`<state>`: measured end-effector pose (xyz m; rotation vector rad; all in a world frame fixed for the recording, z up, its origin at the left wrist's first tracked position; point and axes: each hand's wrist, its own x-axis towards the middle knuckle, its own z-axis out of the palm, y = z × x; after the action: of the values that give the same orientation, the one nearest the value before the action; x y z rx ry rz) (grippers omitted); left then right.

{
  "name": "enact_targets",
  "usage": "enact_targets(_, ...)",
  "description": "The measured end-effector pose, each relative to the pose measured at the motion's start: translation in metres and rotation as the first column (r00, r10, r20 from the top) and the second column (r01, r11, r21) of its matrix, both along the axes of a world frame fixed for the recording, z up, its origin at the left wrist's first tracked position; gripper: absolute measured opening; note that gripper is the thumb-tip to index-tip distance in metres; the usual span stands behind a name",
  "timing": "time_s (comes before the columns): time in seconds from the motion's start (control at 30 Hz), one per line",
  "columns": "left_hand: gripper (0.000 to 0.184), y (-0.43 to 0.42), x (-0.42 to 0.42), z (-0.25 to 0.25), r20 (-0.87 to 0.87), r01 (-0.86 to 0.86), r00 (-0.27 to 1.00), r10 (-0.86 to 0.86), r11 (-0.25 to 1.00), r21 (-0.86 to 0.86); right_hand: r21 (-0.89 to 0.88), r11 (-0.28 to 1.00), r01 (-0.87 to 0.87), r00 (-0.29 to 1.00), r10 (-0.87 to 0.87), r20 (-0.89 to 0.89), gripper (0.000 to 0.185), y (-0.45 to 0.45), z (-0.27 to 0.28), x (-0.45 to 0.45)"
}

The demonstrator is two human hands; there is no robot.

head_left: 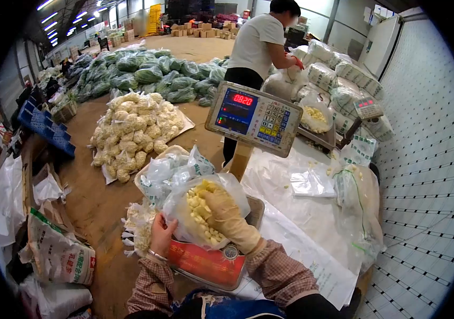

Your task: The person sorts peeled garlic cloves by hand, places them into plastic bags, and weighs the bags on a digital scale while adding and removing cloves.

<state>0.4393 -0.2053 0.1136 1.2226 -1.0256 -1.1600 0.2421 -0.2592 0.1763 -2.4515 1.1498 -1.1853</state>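
Observation:
A clear plastic bag (pixel 232 186) of peeled garlic cloves (pixel 201 215) rests open on the platform of a weighing scale (pixel 200 264). The scale's display (pixel 253 118) reads 0.820 in red. My left hand (pixel 161 234) pinches the bag's left edge between thumb and fingers. Inside the bag mouth is my right hand (pixel 230 217), in a tan glove, its fingers curled down among the cloves. The undersides of those fingers are hidden. Just beyond the bag, more plastic bags (pixel 171 173) lie in a shallow tray.
Filled garlic bags (pixel 131 130) are heaped on the floor, with green bundles (pixel 147 72) behind. A co-worker (pixel 256 45) stands near a second scale (pixel 320 135) and stacked white sacks (pixel 344 74). Flat plastic bags (pixel 312 182) lie on the covered table; a printed sack (pixel 59 247) stands left.

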Motion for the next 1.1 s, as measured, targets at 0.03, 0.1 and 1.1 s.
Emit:
enact_targets(0.03,0.033,0.0,0.0,0.002,-0.076,0.043,0.996,-0.045,0.999,-0.018,-0.03,0.999,0.029,0.999,-0.029,-0.023,0.049,0.001,0.001,-0.005)
enact_targets(0.1,0.033,-0.001,-0.003,0.003,-0.114,0.082,0.99,-0.083,0.997,-0.008,-0.088,0.979,0.186,0.978,-0.193,-0.076,0.057,0.005,0.013,-0.014)
enact_targets(1.1,0.023,0.023,-0.105,0.059,0.447,0.095,0.862,0.239,0.789,-0.606,0.617,0.053,0.785,-0.064,-0.984,0.166,0.063,0.26,-0.166,-0.496)
